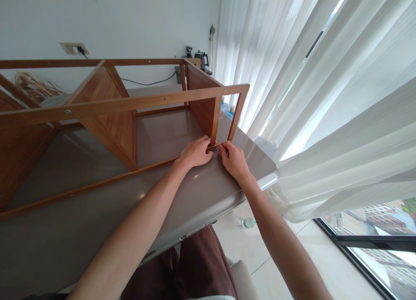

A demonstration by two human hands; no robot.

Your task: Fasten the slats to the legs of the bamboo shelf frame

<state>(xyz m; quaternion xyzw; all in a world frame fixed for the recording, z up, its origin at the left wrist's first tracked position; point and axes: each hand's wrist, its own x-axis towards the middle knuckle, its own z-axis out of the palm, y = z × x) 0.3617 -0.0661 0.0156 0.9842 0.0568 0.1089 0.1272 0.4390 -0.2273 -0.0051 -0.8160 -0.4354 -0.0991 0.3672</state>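
Observation:
A brown wooden shelf frame [156, 97] lies on its side on the grey table, with slatted panels set between its long rails. My left hand [196, 151] is closed on the lower front rail, beside the foot of an upright near the frame's right end. Just to its right, my right hand [233, 159] pinches a small metal hex key [217, 149] at the same rail. Most of the key is hidden by the fingers, and so is the spot where it meets the wood.
The glossy grey table [260, 159] has a rounded right corner. Behind the frame are a bundle of dried stalks [35, 87], a black kettle [202, 59] and a wall socket [74, 48]. White curtains [325, 96] hang at the right. A clear bottle [247, 223] is on the floor.

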